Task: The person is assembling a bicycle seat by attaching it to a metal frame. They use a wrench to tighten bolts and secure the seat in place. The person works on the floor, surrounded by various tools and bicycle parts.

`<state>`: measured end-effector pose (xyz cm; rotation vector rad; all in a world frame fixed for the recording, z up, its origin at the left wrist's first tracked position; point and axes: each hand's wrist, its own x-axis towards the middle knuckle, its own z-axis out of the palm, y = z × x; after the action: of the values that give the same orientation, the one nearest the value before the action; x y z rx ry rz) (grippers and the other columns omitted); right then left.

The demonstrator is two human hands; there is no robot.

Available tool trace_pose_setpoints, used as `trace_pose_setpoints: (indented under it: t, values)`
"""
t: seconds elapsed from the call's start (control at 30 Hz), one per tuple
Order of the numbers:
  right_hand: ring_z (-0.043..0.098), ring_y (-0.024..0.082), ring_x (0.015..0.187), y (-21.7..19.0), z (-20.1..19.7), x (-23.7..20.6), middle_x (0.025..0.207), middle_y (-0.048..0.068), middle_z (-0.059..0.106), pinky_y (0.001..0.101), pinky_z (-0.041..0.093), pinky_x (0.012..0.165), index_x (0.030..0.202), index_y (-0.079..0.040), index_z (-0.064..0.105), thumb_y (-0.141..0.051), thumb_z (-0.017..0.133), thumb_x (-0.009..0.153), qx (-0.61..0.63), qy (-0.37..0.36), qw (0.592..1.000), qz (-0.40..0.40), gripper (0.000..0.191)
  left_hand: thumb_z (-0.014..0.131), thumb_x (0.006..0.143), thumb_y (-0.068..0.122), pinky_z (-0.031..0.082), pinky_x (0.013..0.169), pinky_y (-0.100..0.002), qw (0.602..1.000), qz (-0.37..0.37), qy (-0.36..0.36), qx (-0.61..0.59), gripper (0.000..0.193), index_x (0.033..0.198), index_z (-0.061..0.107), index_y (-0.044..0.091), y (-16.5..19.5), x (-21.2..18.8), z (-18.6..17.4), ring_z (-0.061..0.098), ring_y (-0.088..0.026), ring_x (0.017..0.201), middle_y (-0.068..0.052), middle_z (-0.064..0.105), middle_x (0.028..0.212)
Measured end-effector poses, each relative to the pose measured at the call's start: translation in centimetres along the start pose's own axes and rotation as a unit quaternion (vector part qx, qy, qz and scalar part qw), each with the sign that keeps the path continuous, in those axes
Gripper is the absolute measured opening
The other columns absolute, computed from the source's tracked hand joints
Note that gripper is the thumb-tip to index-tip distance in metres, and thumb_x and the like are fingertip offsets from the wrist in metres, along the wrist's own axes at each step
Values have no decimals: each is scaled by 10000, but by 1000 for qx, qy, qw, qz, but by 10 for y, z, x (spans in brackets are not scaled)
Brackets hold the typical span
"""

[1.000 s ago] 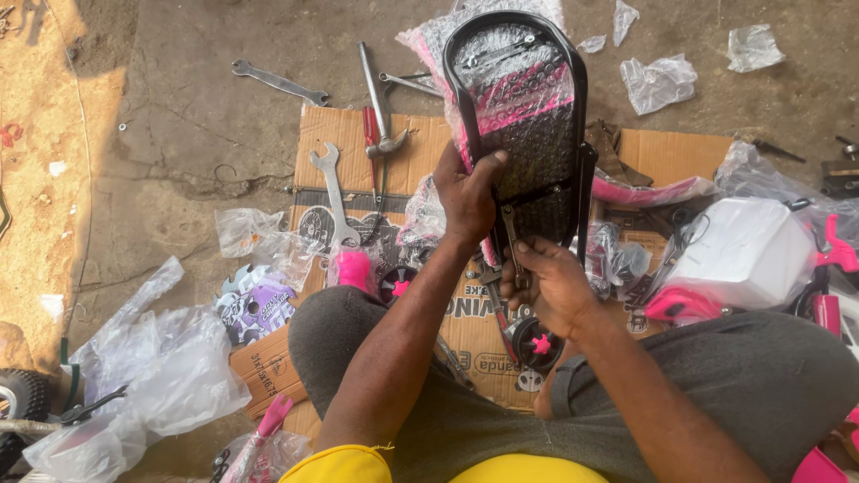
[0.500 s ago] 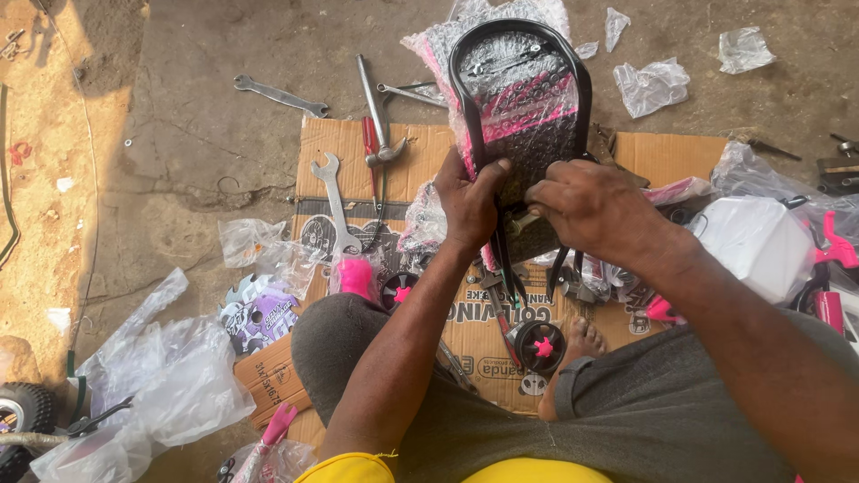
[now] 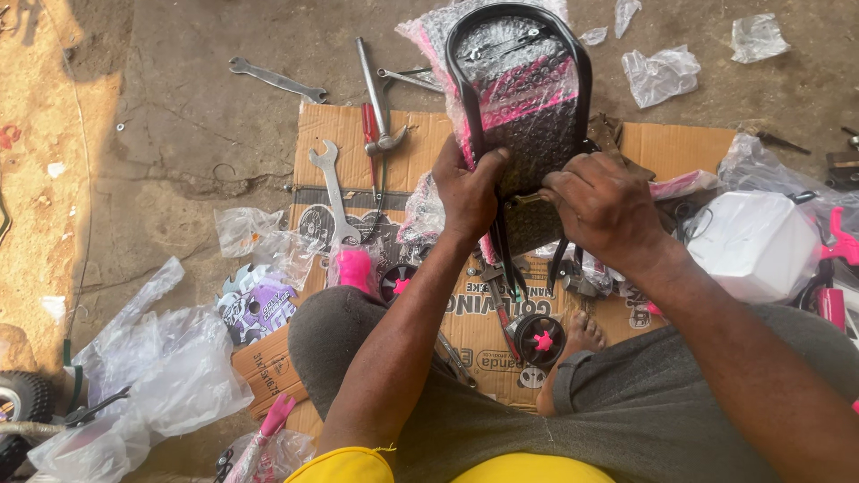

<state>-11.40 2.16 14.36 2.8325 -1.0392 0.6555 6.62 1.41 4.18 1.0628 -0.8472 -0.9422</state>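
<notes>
Now, from left to right:
Far left: black tyre (image 3: 20,404) at the picture's edge, crumpled clear plastic bags (image 3: 170,371) beside it on the ground.
Upper left: long spanner (image 3: 277,80) flat on the concrete floor (image 3: 197,143), apart from the cardboard.
Cardboard sheet (image 3: 420,143): spread on the floor, carrying an open-ended spanner (image 3: 334,192), a red-handled screwdriver (image 3: 369,132) and a hammer (image 3: 378,98) lying partly off its far edge.
Left hand (image 3: 467,183): fingers curled and pinching the left rail of the seat frame.
Seat frame (image 3: 523,98): black, looped, wrapped in bubble wrap with pink showing through, held upright between both hands above the cardboard.
Small wheel (image 3: 540,341): black with a pink hub, on the cardboard near a bare foot (image 3: 582,335).
Right hand (image 3: 604,204): fingers bent down and pressed on the frame's lower right part.
Right side: white plastic box (image 3: 756,243), with pink parts (image 3: 837,241) just beside it.
</notes>
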Motion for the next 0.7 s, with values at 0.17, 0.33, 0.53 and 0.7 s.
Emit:
trace_pose_setpoints:
  t: [0.17,0.33,0.53,0.7]
  values:
    - [702,235,743,9,20,-24,864,95,716,374,565,671,996,-46,728,-162,745,935,39,-12,997,65,133,698,869,99,536,702,-281,1000,5,-1,-14,202,1031,643,-8,0,0,2,639,-114,789,-42,685,875]
    - [612,197,519,-40,69,-59,724,116,706,329,475,423,979,-17,659,-257,604,1033,533,-65,632,559,252,713,874,85,529,758,-279,997,75,3,5,210,1056,649,1,1,-5,1,631,-113,831,-41,688,918]
    - [704,186,569,-45,65,-73,767,100,723,314,552,474,970,-32,690,-247,603,977,577,-192,598,522,231,720,857,97,529,710,-281,999,43,-5,28,197,1024,655,16,1,-6,2,627,-105,785,-31,690,882]
    - [719,238,756,-20,31,-61,912,80,717,367,579,657,1034,-42,739,-144,714,936,183,-27,958,221,144,709,872,84,546,745,-288,998,53,-22,32,191,1040,654,12,4,-8,1,656,-117,823,-45,707,910]
